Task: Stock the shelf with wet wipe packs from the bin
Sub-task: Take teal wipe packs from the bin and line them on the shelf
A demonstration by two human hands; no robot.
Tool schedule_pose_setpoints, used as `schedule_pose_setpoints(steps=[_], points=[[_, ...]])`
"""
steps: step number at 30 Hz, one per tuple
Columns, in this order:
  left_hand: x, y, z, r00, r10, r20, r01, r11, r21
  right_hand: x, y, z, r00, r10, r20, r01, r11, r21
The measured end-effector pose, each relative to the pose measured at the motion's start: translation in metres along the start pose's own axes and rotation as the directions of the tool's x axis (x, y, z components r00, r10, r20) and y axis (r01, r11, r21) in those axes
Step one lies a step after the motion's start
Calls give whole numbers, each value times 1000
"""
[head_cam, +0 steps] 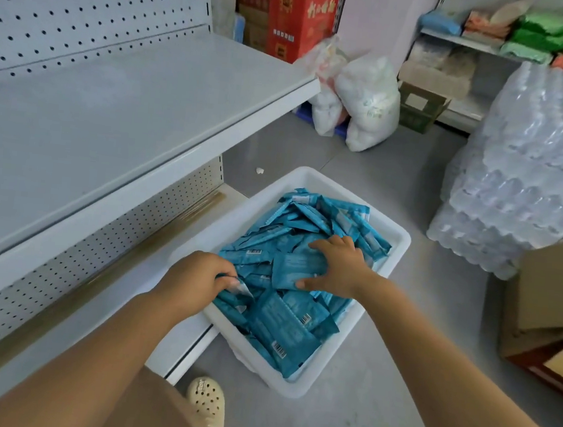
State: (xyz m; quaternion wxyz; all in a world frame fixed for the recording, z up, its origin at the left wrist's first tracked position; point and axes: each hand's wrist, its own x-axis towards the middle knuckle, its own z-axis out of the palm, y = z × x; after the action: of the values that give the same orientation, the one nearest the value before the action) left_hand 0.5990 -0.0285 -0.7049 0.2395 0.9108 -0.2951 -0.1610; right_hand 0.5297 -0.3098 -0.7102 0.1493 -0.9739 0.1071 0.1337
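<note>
A white plastic bin (396, 240) stands on the floor, heaped with several teal wet wipe packs (282, 330). My left hand (194, 279) reaches into the bin's left side, its fingers curled round the edges of some packs. My right hand (340, 269) lies spread over one teal pack (293, 269) on top of the heap, thumb under its near edge and fingers over its far edge. The grey metal shelf (112, 100) on the left is bare, with a pegboard back.
A lower shelf (121, 287) runs beside the bin. Stacked shrink-wrapped water bottles (526, 161) and an open cardboard box (546, 301) stand at the right. White bags (370, 101) and red cartons (302, 15) sit at the back. My foot in a cream clog (206, 404) is near the bin.
</note>
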Motion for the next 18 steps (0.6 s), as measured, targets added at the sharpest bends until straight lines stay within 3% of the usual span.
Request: schedule_pose_setpoints(steps=[4, 11, 15, 18], points=[[2, 5, -4, 994, -11, -105, -12, 978, -208, -1, -2, 5, 999, 28, -46, -25, 998, 66], [-9, 31, -25, 967, -186, -176, 52, 816, -576, -11, -5, -7, 973, 148, -179, -30, 845, 534], [-12, 35, -28, 935, -343, -88, 130, 565, -815, -26, -14, -13, 953, 262, -154, -13, 544, 839], [-18, 41, -31, 917, -398, 24, 162, 316, -935, -47, -36, -20, 937, 295, -190, 93, 313, 945]])
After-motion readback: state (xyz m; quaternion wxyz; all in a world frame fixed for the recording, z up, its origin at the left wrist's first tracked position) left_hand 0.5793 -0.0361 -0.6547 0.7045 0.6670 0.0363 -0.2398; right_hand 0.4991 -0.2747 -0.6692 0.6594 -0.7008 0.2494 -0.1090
